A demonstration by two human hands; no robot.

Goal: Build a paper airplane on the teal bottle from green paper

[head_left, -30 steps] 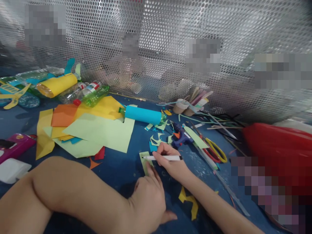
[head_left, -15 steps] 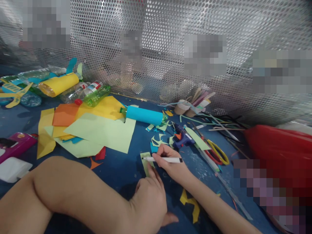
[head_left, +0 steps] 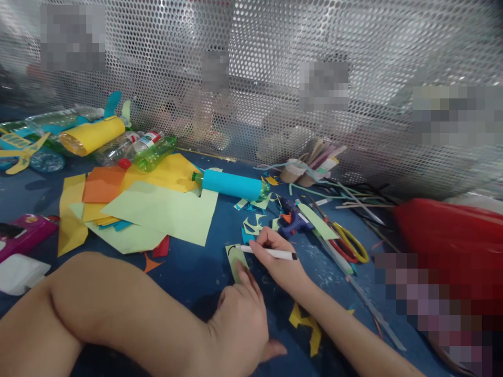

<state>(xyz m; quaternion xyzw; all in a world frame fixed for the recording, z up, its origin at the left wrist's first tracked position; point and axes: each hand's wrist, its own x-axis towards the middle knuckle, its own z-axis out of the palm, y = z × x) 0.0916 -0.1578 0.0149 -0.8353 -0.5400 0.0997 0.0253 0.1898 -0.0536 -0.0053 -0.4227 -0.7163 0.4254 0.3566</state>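
A small light-green paper strip [head_left: 234, 260] lies on the blue table. My left hand [head_left: 244, 319] presses its lower part down with stretched fingers, the thumb spread to the right. In my right hand [head_left: 278, 256] is a white marker [head_left: 271, 253] with a black end, held like a pen. Its tip touches the strip's top edge, where a short dark curved line shows. Just above my right hand is a blue paper scrap [head_left: 247, 236]. Beyond it are light-green offcuts [head_left: 253, 225] and a green bottle wrapped in blue paper [head_left: 231, 184].
Coloured paper sheets [head_left: 165, 209] are piled at left, with plastic bottles [head_left: 155, 153] behind. To the right lie a glue gun [head_left: 294, 222], yellow-handled scissors [head_left: 356, 243] and a red bag [head_left: 451, 235]. A perforated metal screen [head_left: 267, 63] bounds the back.
The marker tip has moved slightly right and up along the strip, and a dark curved line now shows behind it. My left hand stays on the paper.
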